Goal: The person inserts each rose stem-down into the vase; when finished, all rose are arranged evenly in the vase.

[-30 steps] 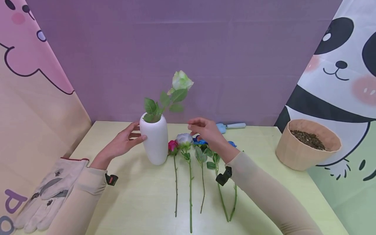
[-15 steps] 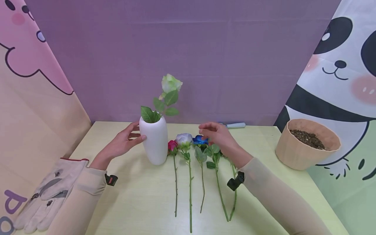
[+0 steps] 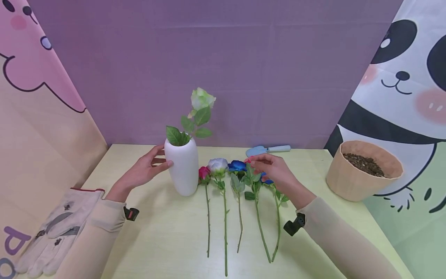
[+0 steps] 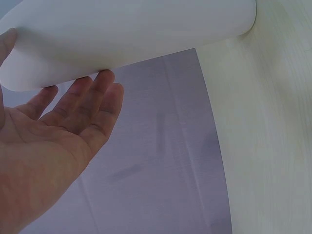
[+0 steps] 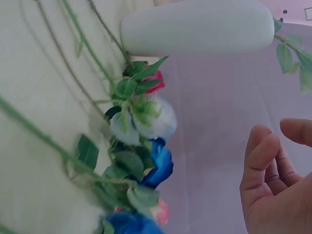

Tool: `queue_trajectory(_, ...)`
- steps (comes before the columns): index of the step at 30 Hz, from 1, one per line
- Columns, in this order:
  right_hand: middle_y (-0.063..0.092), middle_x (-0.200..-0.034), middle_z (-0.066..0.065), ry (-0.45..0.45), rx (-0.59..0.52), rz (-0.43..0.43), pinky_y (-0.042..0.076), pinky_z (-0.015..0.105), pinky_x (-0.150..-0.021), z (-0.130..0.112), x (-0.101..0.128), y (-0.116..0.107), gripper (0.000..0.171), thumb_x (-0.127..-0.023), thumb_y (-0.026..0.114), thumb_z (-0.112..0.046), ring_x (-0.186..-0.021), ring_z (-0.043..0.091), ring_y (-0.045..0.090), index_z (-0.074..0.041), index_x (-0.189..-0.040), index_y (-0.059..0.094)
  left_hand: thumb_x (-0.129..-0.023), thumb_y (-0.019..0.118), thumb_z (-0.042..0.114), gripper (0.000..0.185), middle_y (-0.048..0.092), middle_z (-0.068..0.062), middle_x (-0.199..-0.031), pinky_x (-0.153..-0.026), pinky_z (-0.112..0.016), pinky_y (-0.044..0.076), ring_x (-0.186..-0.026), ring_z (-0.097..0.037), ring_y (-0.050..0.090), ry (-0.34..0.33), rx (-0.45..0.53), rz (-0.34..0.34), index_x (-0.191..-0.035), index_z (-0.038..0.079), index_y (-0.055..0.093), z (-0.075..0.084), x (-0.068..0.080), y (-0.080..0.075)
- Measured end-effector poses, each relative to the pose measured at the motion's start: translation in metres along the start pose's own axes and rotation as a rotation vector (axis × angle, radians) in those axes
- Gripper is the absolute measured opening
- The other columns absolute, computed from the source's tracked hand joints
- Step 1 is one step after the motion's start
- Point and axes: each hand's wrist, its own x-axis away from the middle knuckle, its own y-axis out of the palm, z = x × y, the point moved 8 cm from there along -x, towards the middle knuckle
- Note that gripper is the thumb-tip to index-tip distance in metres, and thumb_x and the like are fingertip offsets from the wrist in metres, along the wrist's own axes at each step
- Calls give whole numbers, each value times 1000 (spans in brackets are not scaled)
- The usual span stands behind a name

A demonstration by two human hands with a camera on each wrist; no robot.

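A white vase [image 3: 181,166] stands upright at the left of the flower row, with a pale green-white rose [image 3: 202,100] leaning right out of its mouth. My left hand [image 3: 148,166] holds the vase from the left side, thumb in front; in the left wrist view its fingertips [image 4: 105,75] touch the vase wall. My right hand [image 3: 273,170] hovers over the right-hand flower heads, fingers loosely bent around nothing. Below it lie a blue rose [image 3: 266,178] and a mostly hidden pink rose. Farther left lie another blue rose [image 3: 237,166], a white rose [image 3: 217,165] and a red rose [image 3: 204,173].
The flower stems point toward the near edge of the table [image 3: 167,240]. A blue trowel [image 3: 268,150] lies at the back. A tan pot [image 3: 352,184] of soil stands at the right. White gloves [image 3: 62,230] lie at the left edge.
My right hand has moved right and slightly down, away from the vase and over the right-hand flowers. The rose in the vase has shifted left. My left hand stays on the vase.
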Motion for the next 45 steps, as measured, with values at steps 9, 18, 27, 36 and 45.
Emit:
queue_trajectory(9,69,-106,-5,49,-9,8,53,31,-72,27,5,-10,34,-99,62,-34,-89,14,68,-9,-123,61,-96,62,48,76,44,-11,-151,-105,-59,48,-136,-39,51,-7,6,-5,-158,26,23,-1,0,0)
queue_trajectory(18,70,-99,-2,75,3,-8,53,35,-70,49,17,-17,31,-99,63,-34,-88,16,67,-8,-116,63,-96,63,48,76,46,-10,-150,-105,-58,48,-135,-39,52,-5,8,-4,-157,27,24,0,0,-1)
queue_trajectory(27,71,-98,0,103,42,-14,54,36,-71,74,24,-28,33,-99,62,-35,-87,18,66,-5,-114,64,-95,63,50,78,44,-10,-151,-106,-59,48,-136,-39,51,-14,3,-6,-158,27,22,-2,-1,0)
queue_trajectory(36,71,-97,5,142,68,-31,52,31,-64,96,32,-34,36,-100,60,-30,-85,19,66,1,-118,63,-96,63,49,77,45,-10,-151,-106,-59,47,-136,-39,51,-10,9,-4,-157,27,24,0,-1,-1)
queue_trajectory(45,73,-93,3,171,116,-36,51,30,-60,119,36,-36,36,-99,63,-29,-79,15,68,2,-117,64,-98,61,46,74,44,-13,-152,-105,-60,47,-136,-40,50,-3,-6,-5,-157,24,24,1,1,-1)
